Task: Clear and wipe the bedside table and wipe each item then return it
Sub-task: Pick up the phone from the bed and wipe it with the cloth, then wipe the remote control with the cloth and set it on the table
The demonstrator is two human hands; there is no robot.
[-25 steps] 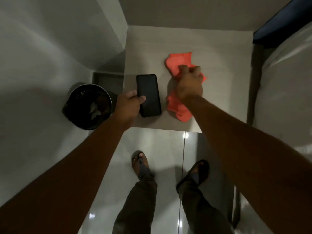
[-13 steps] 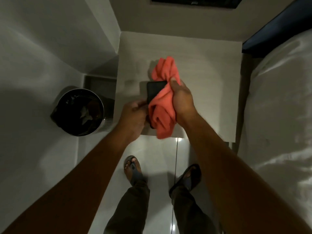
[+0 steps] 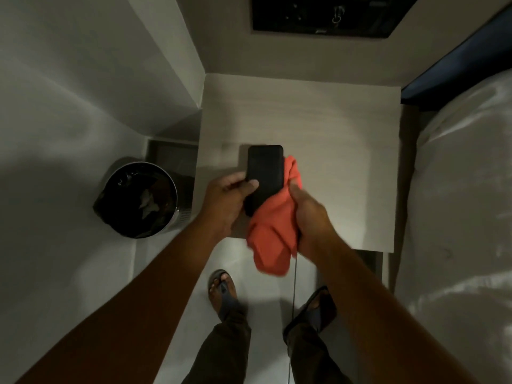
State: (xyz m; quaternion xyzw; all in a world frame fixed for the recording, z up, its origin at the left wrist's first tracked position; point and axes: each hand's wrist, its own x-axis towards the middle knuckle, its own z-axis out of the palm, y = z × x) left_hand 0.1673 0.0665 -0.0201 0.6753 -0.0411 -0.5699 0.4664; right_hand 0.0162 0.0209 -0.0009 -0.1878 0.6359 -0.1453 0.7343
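Observation:
A black phone (image 3: 265, 170) is held above the front left part of the pale bedside table (image 3: 332, 139). My left hand (image 3: 224, 203) grips the phone's lower left side, thumb on its face. My right hand (image 3: 309, 217) is shut on a bunched orange cloth (image 3: 273, 234), which lies against the phone's lower right corner and right edge and hangs down past the table's front edge. The phone's bottom end is hidden by the hand and cloth.
A round bin with a black liner (image 3: 140, 199) stands on the floor left of the table. A bed with white bedding (image 3: 465, 206) runs along the right. A dark wall panel (image 3: 324, 16) sits above the table. My sandalled feet (image 3: 223, 292) are below.
Both hands lifted the phone and cloth off the table. The cloth, wrapped over the phone half a second ago, has slid down toward its lower right, baring the screen.

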